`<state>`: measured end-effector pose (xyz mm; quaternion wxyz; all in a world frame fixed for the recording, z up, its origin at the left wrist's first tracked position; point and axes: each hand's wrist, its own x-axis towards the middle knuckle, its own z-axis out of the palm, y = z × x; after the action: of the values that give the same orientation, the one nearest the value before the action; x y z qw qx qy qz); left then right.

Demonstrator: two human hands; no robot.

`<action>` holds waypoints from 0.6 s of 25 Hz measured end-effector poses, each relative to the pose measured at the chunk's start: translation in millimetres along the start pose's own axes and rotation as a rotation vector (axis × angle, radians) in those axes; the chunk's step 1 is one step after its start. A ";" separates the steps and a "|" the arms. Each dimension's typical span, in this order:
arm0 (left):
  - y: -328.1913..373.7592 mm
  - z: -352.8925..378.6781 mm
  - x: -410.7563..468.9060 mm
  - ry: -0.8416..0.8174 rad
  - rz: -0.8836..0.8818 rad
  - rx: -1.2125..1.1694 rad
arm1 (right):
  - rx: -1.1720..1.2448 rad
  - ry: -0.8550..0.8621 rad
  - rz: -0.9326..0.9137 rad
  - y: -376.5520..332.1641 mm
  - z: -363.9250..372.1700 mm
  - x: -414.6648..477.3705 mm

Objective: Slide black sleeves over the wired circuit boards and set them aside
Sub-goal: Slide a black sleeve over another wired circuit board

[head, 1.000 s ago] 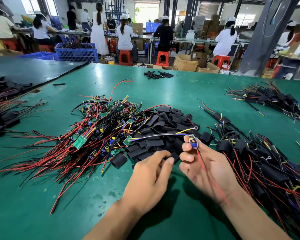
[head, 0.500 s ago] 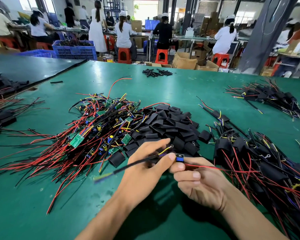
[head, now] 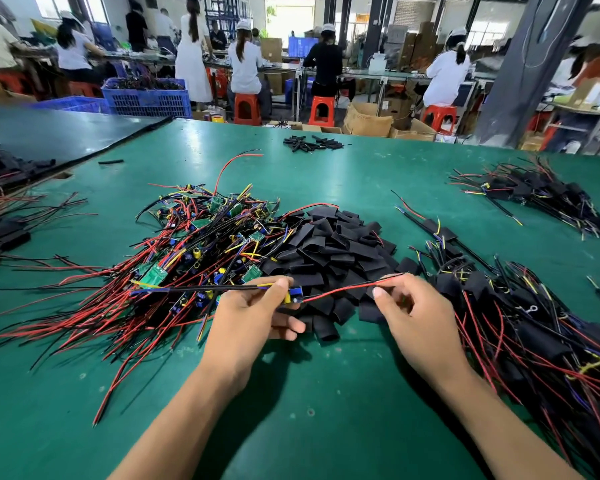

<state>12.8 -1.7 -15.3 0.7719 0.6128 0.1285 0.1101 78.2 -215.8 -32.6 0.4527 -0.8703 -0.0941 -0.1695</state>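
Pinching a small wired circuit board (head: 293, 295) in the left hand (head: 253, 317), fingers (head: 278, 284) curled round it. Pinching its red lead (head: 340, 289) in the right hand (head: 418, 317), fingertips pressed together. Holding the board just above the green desk (head: 326, 393), in front of the heap of black sleeves (head: 336, 244), between unsleeved boards (head: 187, 251) left and sleeved ones (head: 520, 327) right.

Fingers (head: 275, 286) of the left hand (head: 246, 318) cover most of the small blue-and-yellow circuit board (head: 295, 294); the tangled heap of black-sleeved red-wired boards (head: 534, 341) runs off the right edge.
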 end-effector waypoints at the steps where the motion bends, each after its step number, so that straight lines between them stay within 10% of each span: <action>1: 0.2 -1.7 0.8 0.014 -0.007 0.002 | -0.054 0.007 -0.005 4.1 -2.4 2.2; 15: -4.7 -10.2 10.0 0.175 0.066 0.157 | -0.072 0.035 -0.017 6.9 -3.9 3.8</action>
<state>18.9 9.9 -22.7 0.7034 0.6633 0.1834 0.1779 83.1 -222.9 -34.3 0.4211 -0.8823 -0.0873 -0.1916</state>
